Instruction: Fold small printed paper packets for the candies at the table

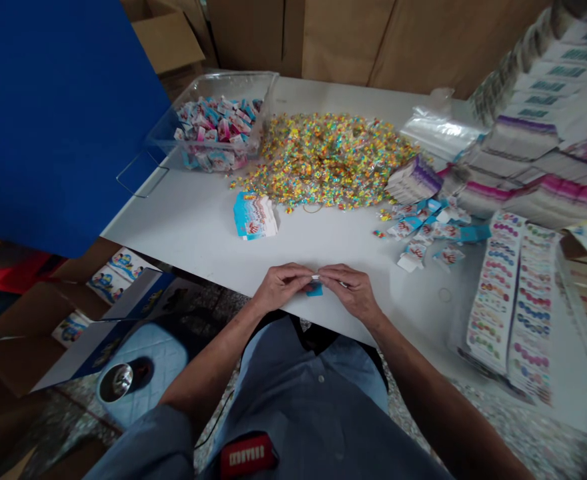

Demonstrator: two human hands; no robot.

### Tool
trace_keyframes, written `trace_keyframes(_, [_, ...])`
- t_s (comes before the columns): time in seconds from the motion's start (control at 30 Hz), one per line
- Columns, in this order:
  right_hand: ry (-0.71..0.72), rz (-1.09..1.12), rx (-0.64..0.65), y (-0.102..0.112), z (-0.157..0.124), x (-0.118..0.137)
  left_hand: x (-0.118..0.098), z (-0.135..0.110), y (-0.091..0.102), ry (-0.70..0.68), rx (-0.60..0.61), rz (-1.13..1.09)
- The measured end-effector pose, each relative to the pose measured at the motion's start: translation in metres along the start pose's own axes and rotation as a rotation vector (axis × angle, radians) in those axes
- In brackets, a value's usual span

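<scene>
Close to the table's front edge, my left hand (285, 285) and my right hand (347, 287) meet over a small blue and white paper box (314, 291). Fingers of both hands pinch it from either side, hiding most of it. Beyond them lies a larger blue and white printed carton (255, 216), flat on the table. A wide heap of tiny colourful wrapped pieces (333, 160) spreads behind that. Off to the right are several loose blue and white small boxes (426, 230), some of them flattened.
A clear plastic bin (213, 160) full of small boxes stands at the back left. Sticker sheets (491, 300) and stacks of folded cards (533, 193) fill the right side. Plastic bags (441, 133) lie behind. A blue stool (148, 360) with a metal cup (116, 382) stands lower left.
</scene>
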State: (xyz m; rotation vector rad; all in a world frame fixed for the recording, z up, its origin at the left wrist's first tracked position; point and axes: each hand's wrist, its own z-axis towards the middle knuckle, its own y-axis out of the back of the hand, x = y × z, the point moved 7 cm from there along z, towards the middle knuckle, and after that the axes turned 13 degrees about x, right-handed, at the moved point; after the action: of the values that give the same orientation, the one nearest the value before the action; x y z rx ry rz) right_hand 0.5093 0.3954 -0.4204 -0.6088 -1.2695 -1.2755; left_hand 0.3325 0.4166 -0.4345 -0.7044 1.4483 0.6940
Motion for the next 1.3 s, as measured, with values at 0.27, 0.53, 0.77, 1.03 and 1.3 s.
trace_keyframes(0.27, [0.141,-0.164,0.064,0.001,-0.004,0.008,0.002,-0.001,-0.001,-0.054,0.019,0.005])
trace_keyframes(0.53, [0.187,-0.325,0.141,-0.002,-0.009,0.002,0.001,-0.001,-0.002,-0.086,-0.025,0.162])
trace_keyframes(0.77, [0.017,-0.086,-0.055,0.013,-0.008,-0.01,-0.011,-0.005,0.017,-0.083,-0.193,0.416])
trace_keyframes(1.03, [-0.245,0.756,-0.669,0.067,-0.026,-0.062,-0.047,0.014,0.137,0.349,-0.404,1.276])
trace_keyframes(1.3, [-0.301,0.496,-0.512,0.039,-0.022,-0.054,-0.036,0.019,0.142,0.344,-0.389,1.366])
